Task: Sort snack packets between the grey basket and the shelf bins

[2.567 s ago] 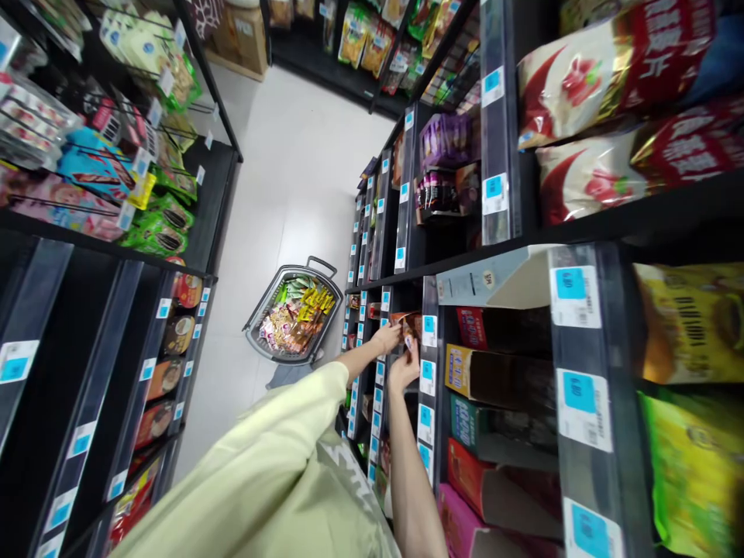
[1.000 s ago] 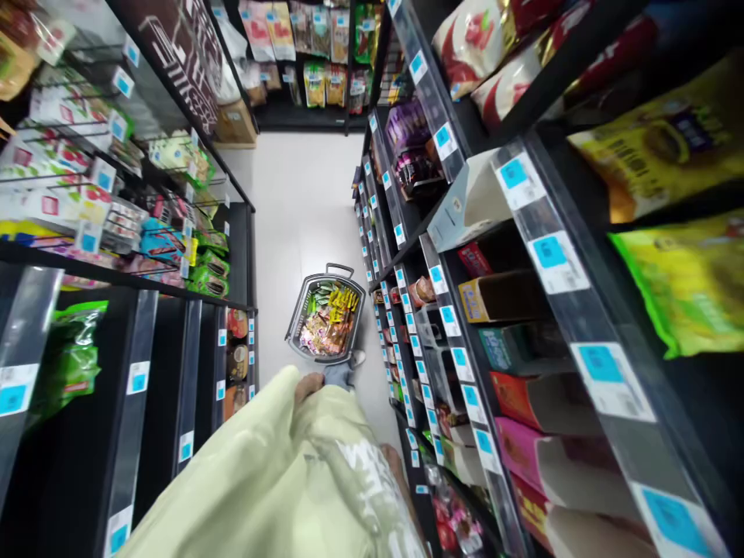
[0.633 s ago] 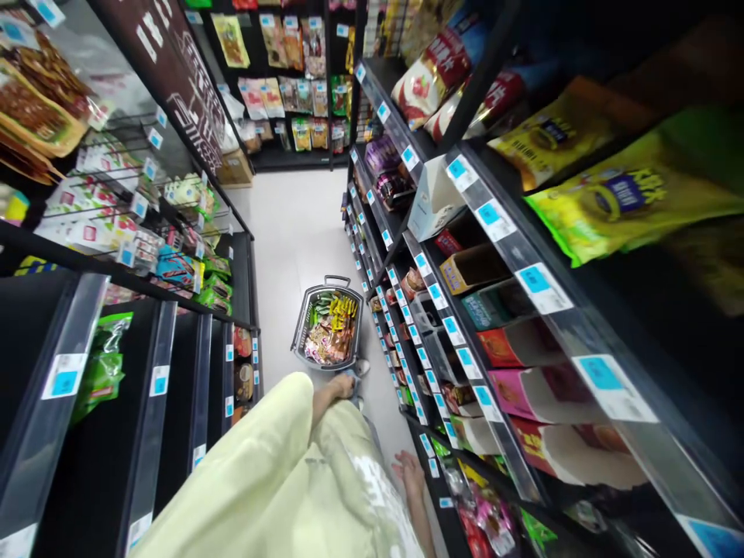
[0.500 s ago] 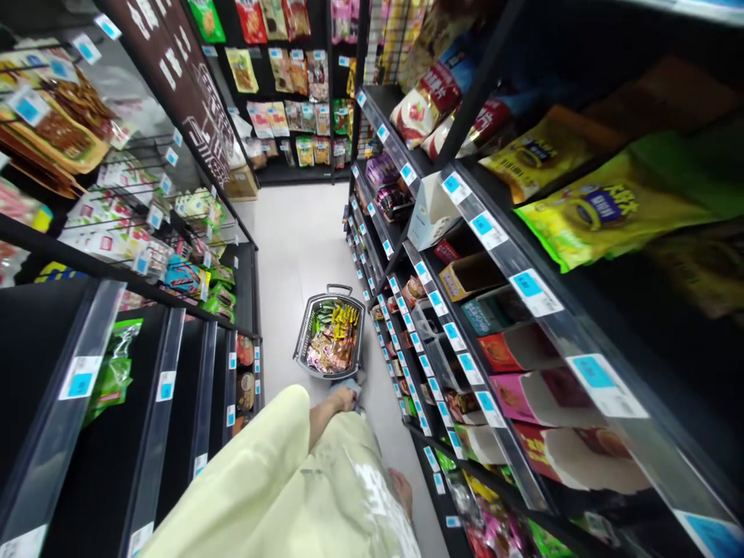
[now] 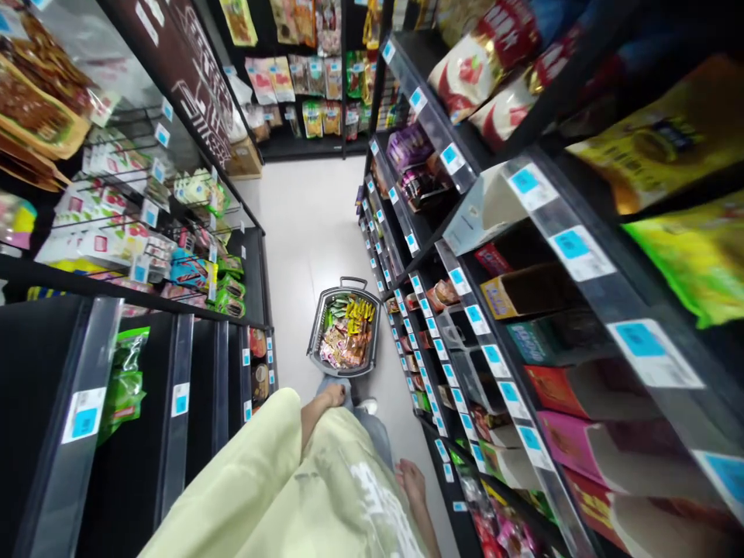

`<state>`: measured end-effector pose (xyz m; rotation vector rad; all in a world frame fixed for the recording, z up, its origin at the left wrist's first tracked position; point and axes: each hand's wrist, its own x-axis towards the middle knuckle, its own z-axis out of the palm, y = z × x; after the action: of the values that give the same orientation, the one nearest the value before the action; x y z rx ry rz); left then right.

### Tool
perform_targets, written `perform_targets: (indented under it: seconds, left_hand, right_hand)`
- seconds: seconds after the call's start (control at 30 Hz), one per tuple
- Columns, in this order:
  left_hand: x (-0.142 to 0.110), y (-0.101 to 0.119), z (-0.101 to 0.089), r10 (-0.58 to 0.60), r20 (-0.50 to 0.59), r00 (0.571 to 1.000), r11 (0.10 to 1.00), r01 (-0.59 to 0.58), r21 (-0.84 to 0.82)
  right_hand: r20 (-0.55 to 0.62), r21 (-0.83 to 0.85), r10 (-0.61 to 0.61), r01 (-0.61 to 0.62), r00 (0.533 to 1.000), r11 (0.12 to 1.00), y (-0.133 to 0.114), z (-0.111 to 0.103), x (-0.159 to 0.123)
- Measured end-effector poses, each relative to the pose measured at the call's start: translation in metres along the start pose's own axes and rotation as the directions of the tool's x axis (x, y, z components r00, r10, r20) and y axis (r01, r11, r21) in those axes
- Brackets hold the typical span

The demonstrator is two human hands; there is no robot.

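A grey shopping basket (image 5: 373, 358) stands on the aisle floor ahead of my feet, full of small snack packets (image 5: 347, 329) in yellow, green, pink and brown. The basket's black handle (image 5: 353, 280) points away from me. My left hand (image 5: 333, 393) hangs in front of my jeans just short of the basket, its fingers curled in and nothing visible in them. Low on the right, beside my body, my right hand (image 5: 411, 479) hangs near the shelving. Its fingers are loosely bent and apart, with nothing seen in them.
Right-hand shelving (image 5: 505, 387) carries cartons and yellow snack bags (image 5: 697, 248). Hanging packets fill the left rack (image 5: 110, 232), with tiered shelves (image 5: 174, 387) nearer me. A cardboard box (image 5: 245, 158) sits at the aisle's far end. The pale floor (image 5: 305, 209) runs between.
My view has moved forward along the aisle. The basket stays about as far ahead of me, so it has moved forward too. My right hand has come further into view.
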<state>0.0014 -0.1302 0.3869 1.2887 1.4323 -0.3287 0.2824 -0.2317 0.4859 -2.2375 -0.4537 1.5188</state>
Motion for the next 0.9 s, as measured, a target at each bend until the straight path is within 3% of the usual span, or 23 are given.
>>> perform_targets:
  seconds: [0.27, 0.47, 0.67, 0.77, 0.9]
  left_hand:
    - [0.029, -0.045, -0.062, -0.14, 0.057, 0.989, 0.99, 0.141, -0.01]
    - [0.069, -0.055, -0.12, -0.142, -0.003, 0.99, 0.99, 0.142, -0.002]
    - [0.121, -0.052, -0.168, -0.104, -0.122, 0.987, 0.995, 0.103, -0.007]
    - [0.149, -0.05, -0.187, -0.093, -0.172, 0.981, 0.996, 0.093, -0.008]
    - [0.202, -0.052, -0.2, -0.08, -0.201, 0.976, 0.997, 0.079, -0.009]
  right_hand:
    - [0.168, -0.049, -0.026, 0.034, 0.985, 0.998, -0.072, 0.102, 0.037]
    - [0.234, -0.024, -0.069, 0.077, 0.97, 0.997, -0.104, 0.142, 0.058]
    - [0.182, -0.088, 0.015, 0.001, 0.983, 0.996, -0.087, 0.141, 0.064]
    - [0.139, -0.13, 0.078, -0.06, 0.987, 0.99, -0.058, 0.128, 0.066]
    - [0.065, -0.096, 0.238, -0.231, 0.969, 0.968, -0.019, 0.121, 0.071]
